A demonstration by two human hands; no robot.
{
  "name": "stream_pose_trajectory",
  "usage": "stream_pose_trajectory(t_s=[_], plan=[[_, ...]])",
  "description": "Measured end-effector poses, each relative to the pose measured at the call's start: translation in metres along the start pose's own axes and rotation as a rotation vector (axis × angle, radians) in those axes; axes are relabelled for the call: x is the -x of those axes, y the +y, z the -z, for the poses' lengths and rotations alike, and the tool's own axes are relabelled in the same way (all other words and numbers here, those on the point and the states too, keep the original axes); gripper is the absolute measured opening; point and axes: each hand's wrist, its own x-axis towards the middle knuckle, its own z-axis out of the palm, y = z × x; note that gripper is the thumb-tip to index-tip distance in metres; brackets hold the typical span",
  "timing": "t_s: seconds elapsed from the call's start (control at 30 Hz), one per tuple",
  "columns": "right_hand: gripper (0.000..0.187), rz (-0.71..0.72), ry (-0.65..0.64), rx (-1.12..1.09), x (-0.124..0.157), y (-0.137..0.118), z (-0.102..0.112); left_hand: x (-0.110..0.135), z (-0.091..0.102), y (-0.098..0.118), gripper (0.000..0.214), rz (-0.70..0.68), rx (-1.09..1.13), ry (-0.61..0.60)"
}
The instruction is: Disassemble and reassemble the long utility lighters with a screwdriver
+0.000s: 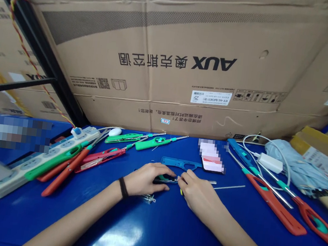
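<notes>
Head view: left hand, right hand, fingers closed over a mostly hidden green-black piece.

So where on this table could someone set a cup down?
The widest bare patch of blue table lies between the person's forearms, just below the left hand and right hand. Another sits between the right hand and the red lighter. It's crowded along the far edge, especially around the power strip.
</notes>
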Motion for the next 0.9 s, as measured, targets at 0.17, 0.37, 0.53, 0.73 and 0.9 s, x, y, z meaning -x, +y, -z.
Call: stream_pose_trajectory(t_s=[0.17, 0.37, 0.53, 0.73, 0.9], plan=[[0.023, 0.011, 0.062, 0.018, 0.001, 0.001, -0.01, 0.02, 0.021, 0.001, 0.041, 0.113, 0.003, -0.029], [0.019, 0.003, 0.102, 0.026, 0.0, -0.004, -0.016, 0.02, 0.007, -0.002, 0.025, 0.241, -0.065, 0.171], [0.017, -0.017, 0.106, 0.026, 0.001, -0.006, -0.014, 0.016, -0.004, 0.0, 0.018, 0.142, -0.192, 0.185], [0.016, -0.015, 0.111, 0.018, 0.001, -0.006, -0.014, 0.021, -0.006, -0.004, 0.02, 0.135, -0.152, 0.203], [0.016, -0.014, 0.115, -0.004, 0.001, -0.007, -0.013, 0.014, -0.006, -0.008, 0.011, 0.302, 0.045, 0.229]])
